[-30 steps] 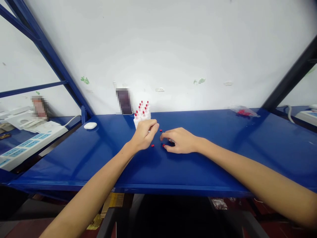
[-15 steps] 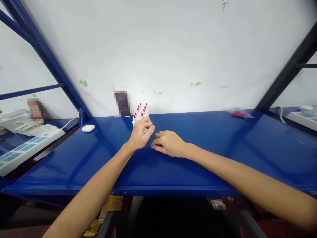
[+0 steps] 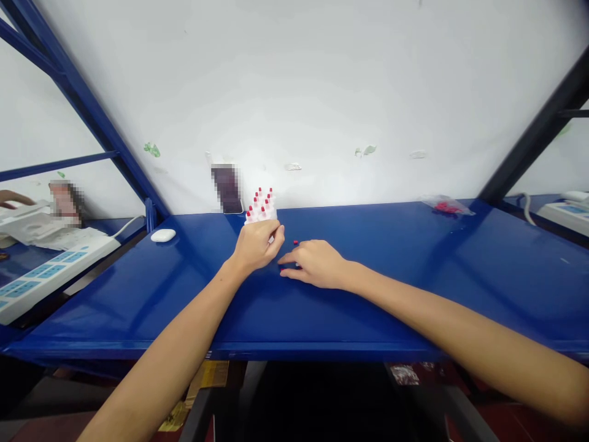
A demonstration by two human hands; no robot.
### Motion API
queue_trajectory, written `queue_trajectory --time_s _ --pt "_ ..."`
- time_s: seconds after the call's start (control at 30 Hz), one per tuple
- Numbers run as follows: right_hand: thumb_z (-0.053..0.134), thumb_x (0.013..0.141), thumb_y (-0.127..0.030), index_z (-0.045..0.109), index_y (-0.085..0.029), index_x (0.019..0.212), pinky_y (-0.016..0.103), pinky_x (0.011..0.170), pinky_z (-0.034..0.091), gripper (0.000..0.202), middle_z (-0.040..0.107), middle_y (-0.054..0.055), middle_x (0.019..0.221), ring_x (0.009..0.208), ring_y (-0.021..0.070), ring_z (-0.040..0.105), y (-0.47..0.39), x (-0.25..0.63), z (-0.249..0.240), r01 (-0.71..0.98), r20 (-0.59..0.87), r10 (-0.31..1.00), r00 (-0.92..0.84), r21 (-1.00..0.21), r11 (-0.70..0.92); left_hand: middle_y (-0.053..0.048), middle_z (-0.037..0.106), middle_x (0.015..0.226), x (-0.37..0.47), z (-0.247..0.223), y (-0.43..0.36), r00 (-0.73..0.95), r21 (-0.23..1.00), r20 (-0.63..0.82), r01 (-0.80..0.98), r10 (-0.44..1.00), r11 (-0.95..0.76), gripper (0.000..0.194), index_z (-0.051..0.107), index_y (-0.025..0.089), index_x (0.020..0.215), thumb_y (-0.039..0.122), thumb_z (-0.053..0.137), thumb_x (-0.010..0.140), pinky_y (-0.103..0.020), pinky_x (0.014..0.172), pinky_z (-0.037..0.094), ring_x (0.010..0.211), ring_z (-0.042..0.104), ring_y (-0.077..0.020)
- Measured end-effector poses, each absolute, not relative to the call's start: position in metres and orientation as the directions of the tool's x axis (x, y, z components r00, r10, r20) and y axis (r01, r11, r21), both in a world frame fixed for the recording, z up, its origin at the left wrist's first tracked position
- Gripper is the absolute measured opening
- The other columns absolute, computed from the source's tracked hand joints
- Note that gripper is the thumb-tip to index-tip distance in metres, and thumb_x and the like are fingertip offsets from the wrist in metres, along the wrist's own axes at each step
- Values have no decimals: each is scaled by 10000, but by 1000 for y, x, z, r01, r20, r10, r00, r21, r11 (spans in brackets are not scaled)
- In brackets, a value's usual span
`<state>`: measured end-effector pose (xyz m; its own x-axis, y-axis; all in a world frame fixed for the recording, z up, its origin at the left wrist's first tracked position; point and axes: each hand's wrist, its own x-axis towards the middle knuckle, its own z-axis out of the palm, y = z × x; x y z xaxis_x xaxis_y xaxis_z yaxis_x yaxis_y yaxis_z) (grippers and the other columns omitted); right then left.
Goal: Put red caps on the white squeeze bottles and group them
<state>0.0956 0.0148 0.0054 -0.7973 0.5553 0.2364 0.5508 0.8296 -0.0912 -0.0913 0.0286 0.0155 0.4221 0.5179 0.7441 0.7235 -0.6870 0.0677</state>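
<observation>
Small white bottles (image 3: 262,216) with red caps stand in a tight group at the back of the blue table. In front of them is my left hand (image 3: 258,244), its fingers curled in and the thumb bent over. A bit of white shows between thumb and fingers, but the back of the hand hides what it grips. My right hand (image 3: 315,264) rests on the tabletop to the right, thumb and index finger apart. By its thumb tip lies a small red piece (image 3: 282,270). Another red cap (image 3: 295,242) lies just beyond its fingers.
A phone (image 3: 227,189) leans on the wall left of the bottles. A white rounded case (image 3: 163,236) lies at the table's left. At the back right is a clear bag (image 3: 446,207) of red pieces. Beyond the left frame are a power strip (image 3: 55,276) and another person's hand (image 3: 16,197).
My right hand's thumb and index finger have spread apart, and a red piece now shows by the thumb. My left hand has shifted slightly. Another person's hand has appeared at far left.
</observation>
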Motion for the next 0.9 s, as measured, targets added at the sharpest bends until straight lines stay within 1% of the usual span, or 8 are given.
queue_trajectory --time_s 0.1,0.2,0.3,0.4,0.47,0.57,0.73,0.9 --pt "546 954 -338 761 -252 1006 340 822 450 238 761 57 894 836 230 689 17 93 3 516 259 518 -815 -82 853 31 429 527 -94 17 29 401 42 769 745 498 -666 333 412 194 587 225 444 917 -269 533 280 474 351 -104" --pt "576 925 -305 751 -222 974 304 723 433 200 744 60 862 788 209 667 23 96 3 578 352 598 -720 -172 798 23 478 568 -95 16 28 412 30 768 743 491 -669 288 479 187 638 214 444 922 -268 557 307 506 393 -109" --pt "582 914 -323 725 -197 961 269 644 402 196 685 25 739 665 155 600 32 104 6 563 457 733 -503 -470 680 8 560 677 -91 16 26 440 44 745 717 502 -695 156 584 178 815 199 467 916 -259 625 375 595 486 -120" --pt "569 916 -396 664 -166 928 241 538 377 249 552 -38 561 505 114 495 39 112 5 309 402 837 -371 -796 520 -13 608 815 -83 13 23 484 64 703 687 521 -724 150 602 179 1028 217 547 894 -264 698 425 724 557 -139" --pt "558 914 -461 613 -168 924 225 469 350 299 484 -72 497 431 100 444 39 114 2 141 328 855 -401 -901 411 -24 616 874 -77 10 23 489 89 692 672 531 -735 200 592 181 1079 237 590 887 -265 709 439 780 573 -148" --pt "554 905 -526 562 -181 900 208 438 343 345 481 -82 488 409 89 433 35 114 -2 23 306 827 -472 -933 358 -31 617 897 -72 5 24 445 140 723 655 529 -742 143 599 184 1031 235 595 898 -262 702 451 819 579 -151" --pt "523 922 -539 544 -192 909 203 439 342 348 480 -81 501 415 85 419 26 110 0 -21 340 800 -494 -925 380 -23 600 843 -66 4 20 371 194 797 591 477 -783 64 626 184 951 198 593 899 -266 688 462 771 562 -139" --pt "383 956 -522 519 -189 773 226 471 348 404 485 -41 524 456 100 421 29 111 -4 -77 376 789 -486 -918 389 -36 579 892 -50 6 11 305 493 716 416 628 -764 108 691 191 941 275 640 898 -260 644 478 751 549 -129"
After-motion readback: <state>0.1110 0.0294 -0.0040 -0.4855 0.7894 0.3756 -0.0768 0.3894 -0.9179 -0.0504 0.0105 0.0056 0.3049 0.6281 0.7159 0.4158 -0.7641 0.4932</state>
